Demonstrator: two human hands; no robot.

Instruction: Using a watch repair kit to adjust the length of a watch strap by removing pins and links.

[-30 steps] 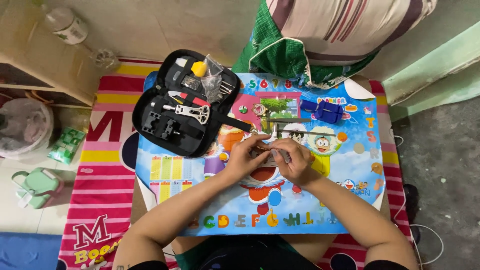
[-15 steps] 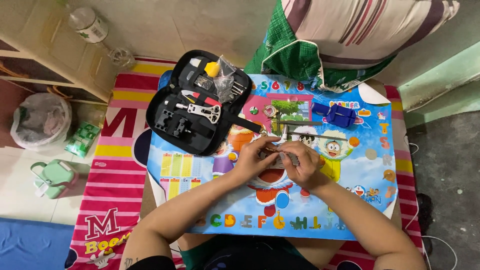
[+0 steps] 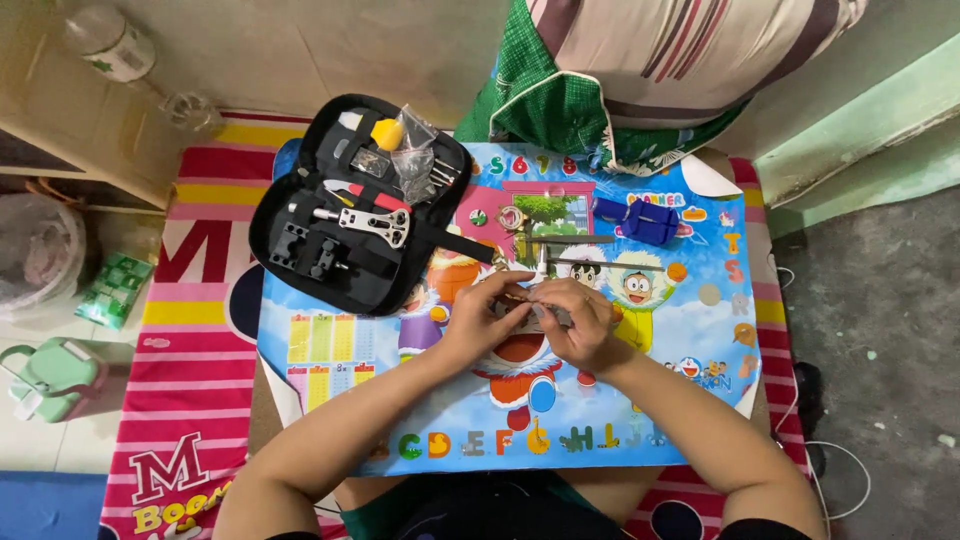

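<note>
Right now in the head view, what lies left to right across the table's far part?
Black tool case → small round part → blue tool. Both hands meet nearer, over the cartoon mat.

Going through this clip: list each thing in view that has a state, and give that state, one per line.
Black tool case: unzipped, lying open flat.
Plastic bottle: lying on its side.
Small object: held between both hands, too hidden to identify.
Left hand: grip closed on the small object.
Right hand: grip closed on the small object.
Blue tool: lying untouched on the mat.
Cartoon mat: spread flat.
</note>
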